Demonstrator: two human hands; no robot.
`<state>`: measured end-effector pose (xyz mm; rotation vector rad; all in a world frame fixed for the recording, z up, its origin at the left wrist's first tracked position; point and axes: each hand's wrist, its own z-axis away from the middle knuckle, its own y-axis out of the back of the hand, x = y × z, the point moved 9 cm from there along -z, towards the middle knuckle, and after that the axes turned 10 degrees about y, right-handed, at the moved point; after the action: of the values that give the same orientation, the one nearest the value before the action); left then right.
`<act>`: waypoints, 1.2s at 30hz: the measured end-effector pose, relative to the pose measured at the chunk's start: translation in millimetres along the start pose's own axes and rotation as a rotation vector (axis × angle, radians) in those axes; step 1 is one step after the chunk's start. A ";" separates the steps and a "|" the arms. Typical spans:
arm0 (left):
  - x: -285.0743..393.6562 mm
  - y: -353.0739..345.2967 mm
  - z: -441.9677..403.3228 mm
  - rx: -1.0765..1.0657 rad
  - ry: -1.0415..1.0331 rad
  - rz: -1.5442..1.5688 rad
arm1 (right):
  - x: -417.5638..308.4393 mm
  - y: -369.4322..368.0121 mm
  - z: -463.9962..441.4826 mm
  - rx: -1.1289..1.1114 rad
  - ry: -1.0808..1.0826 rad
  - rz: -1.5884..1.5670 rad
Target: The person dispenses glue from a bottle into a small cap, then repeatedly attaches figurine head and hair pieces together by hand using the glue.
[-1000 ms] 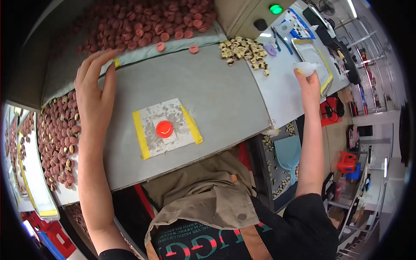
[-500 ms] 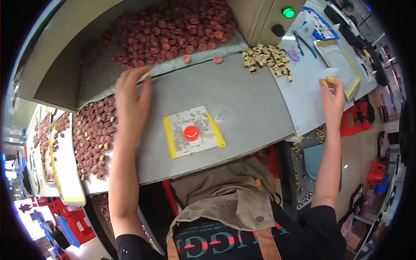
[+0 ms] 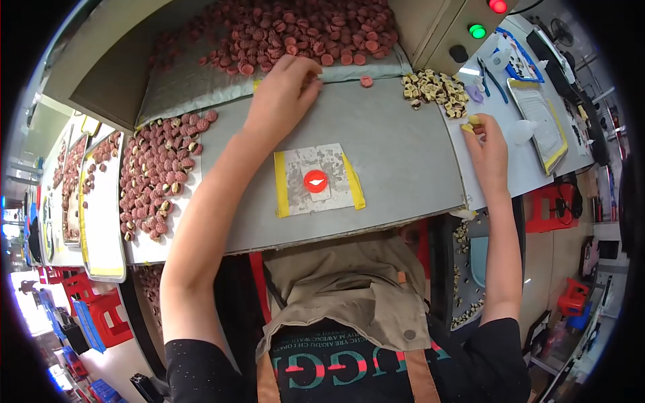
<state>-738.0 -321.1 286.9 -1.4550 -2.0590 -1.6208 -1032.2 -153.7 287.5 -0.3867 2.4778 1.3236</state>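
Note:
My left hand [image 3: 285, 94] is over the cloth edge below the heap of pink-red pieces [image 3: 302, 33], fingers curled and closed; what they hold is hidden. One loose pink piece [image 3: 366, 81] lies right of it. My right hand [image 3: 488, 142], yellow covers on its fingertips, has thumb and forefinger slightly apart, holding nothing visible, just below the cream-and-brown pieces [image 3: 437, 91]. A translucent white bottle [image 3: 523, 131] stands to its right. A round red piece with a white mark [image 3: 315, 181] sits on the stained square sheet [image 3: 295, 176] with yellow-taped sides.
Ridged pink pieces [image 3: 151, 178] cover the left side of the table. Trays stand farther left. At the right are pliers [image 3: 496, 84], a purple item [image 3: 475, 94], a blue tray [image 3: 521, 57] and a yellow-edged tray [image 3: 543, 127]. A machine housing [image 3: 443, 33] rises behind.
My left hand has moved right along the cloth edge, over where a loose pink piece lay. My right hand has let go of the white bottle and moved left towards the cream-and-brown pieces.

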 end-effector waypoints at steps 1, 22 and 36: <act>-2.7 8.1 7.3 0.006 0.080 0.090 | -1.6 3.6 3.7 0.015 -0.047 -0.051; 3.6 21.0 164.6 -0.038 0.725 1.580 | -152.4 -84.3 -15.2 -0.467 0.447 -0.271; 4.7 13.4 168.6 -0.016 0.829 1.650 | -162.6 -83.3 -22.6 -0.559 0.413 -0.174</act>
<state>-659.1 -182.7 230.1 -1.3251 -0.0874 -1.0191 -855.1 -202.4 299.4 -1.0719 2.2469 2.0106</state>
